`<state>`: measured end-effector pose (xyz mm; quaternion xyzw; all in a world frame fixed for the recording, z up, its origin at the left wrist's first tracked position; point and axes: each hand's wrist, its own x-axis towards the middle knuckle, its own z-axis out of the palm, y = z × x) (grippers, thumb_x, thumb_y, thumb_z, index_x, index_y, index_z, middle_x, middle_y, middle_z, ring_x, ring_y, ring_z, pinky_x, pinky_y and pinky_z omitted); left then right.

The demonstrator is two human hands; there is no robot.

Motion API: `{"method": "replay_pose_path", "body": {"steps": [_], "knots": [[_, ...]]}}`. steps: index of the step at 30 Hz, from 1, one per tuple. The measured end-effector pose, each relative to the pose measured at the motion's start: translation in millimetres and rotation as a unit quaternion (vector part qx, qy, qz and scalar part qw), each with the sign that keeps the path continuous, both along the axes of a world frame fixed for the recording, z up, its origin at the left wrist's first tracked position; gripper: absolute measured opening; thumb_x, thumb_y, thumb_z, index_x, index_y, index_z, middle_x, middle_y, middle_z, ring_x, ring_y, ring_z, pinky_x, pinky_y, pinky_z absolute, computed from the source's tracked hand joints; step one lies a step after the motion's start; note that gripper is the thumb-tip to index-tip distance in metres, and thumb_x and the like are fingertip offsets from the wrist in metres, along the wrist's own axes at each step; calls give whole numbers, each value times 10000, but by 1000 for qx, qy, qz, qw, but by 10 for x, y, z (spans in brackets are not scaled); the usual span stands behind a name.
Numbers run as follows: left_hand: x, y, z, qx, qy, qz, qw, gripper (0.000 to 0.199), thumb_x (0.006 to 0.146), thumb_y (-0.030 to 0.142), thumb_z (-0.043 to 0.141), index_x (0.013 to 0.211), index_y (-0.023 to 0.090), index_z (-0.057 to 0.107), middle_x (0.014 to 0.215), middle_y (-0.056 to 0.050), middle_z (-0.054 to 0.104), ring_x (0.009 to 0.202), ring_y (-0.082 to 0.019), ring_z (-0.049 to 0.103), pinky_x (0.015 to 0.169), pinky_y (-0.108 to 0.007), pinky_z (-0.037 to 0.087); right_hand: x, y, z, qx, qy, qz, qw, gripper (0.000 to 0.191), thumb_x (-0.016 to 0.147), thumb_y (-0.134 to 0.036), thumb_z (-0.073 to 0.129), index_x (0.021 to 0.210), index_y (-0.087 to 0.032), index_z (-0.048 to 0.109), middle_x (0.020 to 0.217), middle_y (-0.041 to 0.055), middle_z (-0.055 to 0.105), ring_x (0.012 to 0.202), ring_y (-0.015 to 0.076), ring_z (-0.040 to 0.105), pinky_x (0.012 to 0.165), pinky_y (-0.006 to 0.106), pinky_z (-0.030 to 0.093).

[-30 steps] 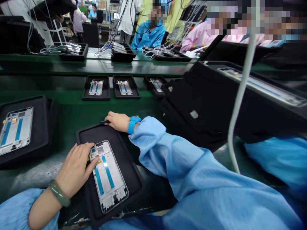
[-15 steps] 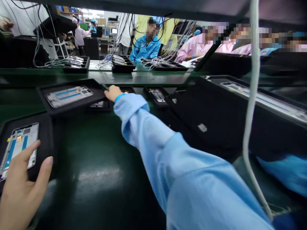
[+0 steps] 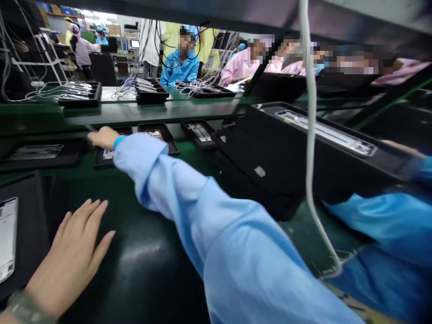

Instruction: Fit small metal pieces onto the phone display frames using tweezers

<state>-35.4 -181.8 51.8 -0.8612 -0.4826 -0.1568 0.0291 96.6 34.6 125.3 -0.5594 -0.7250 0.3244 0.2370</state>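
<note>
My right hand (image 3: 104,137) reaches far across the bench with its fingers closed. A thin stick-like thing (image 3: 89,128) pokes out from the fingertips, too blurred to name. Just left of that hand lies a black tray (image 3: 76,155) with a phone frame (image 3: 37,152) in it. Partly behind the hand and sleeve is a smaller black tray (image 3: 101,163), also holding a phone frame. My left hand (image 3: 76,252) is open, fingers stretched, over the green bench (image 3: 145,256). Beside it, at the left edge, a black tray (image 3: 32,234) carries a whitish phone frame (image 3: 8,238).
More black trays (image 3: 173,146) with phone frames line the back. On the right, a large tray (image 3: 259,108) holding a long frame rests on stacked black trays (image 3: 259,148). A white cable (image 3: 309,135) hangs in front. A co-worker's blue sleeve (image 3: 381,216) is at the right.
The view has turned right. The tilted tray at my right hand now lies flat at the back left, and the fingers are off its edge. My left hand has moved rightward, off the near tray.
</note>
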Motion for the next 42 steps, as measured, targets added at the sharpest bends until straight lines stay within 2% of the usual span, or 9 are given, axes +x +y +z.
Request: {"method": "replay_pose_path", "body": {"steps": [3,6,10,14,23,31,35,38,42], "knots": [[378,408,-73,-7,78,11,997,456,837,304,360,1252,132,439,1300,-182,482,1257,-334,374,935,-630,331,700,-222,229,-29,-21,16,999,391,879,-345,366,669,-106,594,598,69,597,617,181,621,587,297,534],[618,951,-174,-5,83,81,993,394,833,223,337,1168,85,493,1214,-276,513,1156,-403,457,785,-709,347,1343,-687,262,-40,-21,-10,999,412,904,-378,337,653,-118,536,494,35,527,474,137,571,489,269,526],[670,1482,-200,-4,92,139,986,374,857,109,232,1057,65,545,1097,-272,569,1079,-364,527,771,-649,375,1889,-1375,-40,-121,166,-85,975,242,867,-334,495,727,-137,475,582,12,557,483,116,600,468,257,555],[656,1586,-69,-10,114,137,984,501,908,136,64,1014,22,540,1084,-191,574,1095,-341,501,729,-554,428,2149,-1816,-477,-77,315,-162,932,129,784,-151,608,771,-151,480,638,-28,549,605,96,643,580,222,577],[604,1006,359,8,204,33,978,459,941,280,128,971,88,544,933,-69,590,1007,-298,567,748,-495,459,2063,-1870,-1126,-41,315,-266,910,187,769,-294,623,799,-157,499,663,-15,580,571,96,645,523,203,563],[616,-238,156,-78,229,-133,961,150,804,176,450,796,220,593,786,-40,631,680,-218,612,642,-379,483,2033,-1800,-1352,13,254,-293,922,207,760,-351,610,796,-166,525,628,-8,599,555,122,657,483,198,548],[840,-826,129,-168,215,-268,924,116,724,144,551,757,241,606,708,-14,641,610,-209,611,583,-351,501,2034,-1832,-1348,21,247,-289,925,210,752,-355,616,796,-173,521,616,-16,602,547,127,659,502,209,553],[1085,-814,197,-203,173,-328,906,210,743,373,611,889,223,625,811,-39,665,689,-216,633,588,-337,519,2025,-1836,-1332,19,244,-290,925,206,756,-351,607,794,-172,514,614,-14,604,553,131,662,496,209,552],[1418,-277,154,-106,118,-238,958,484,853,473,430,1223,167,496,1271,-138,524,1154,-289,496,914,-467,431,2020,-1819,-1339,28,231,-281,931,225,756,-373,605,793,-172,511,613,-15,607,551,124,660,503,198,545]]}}
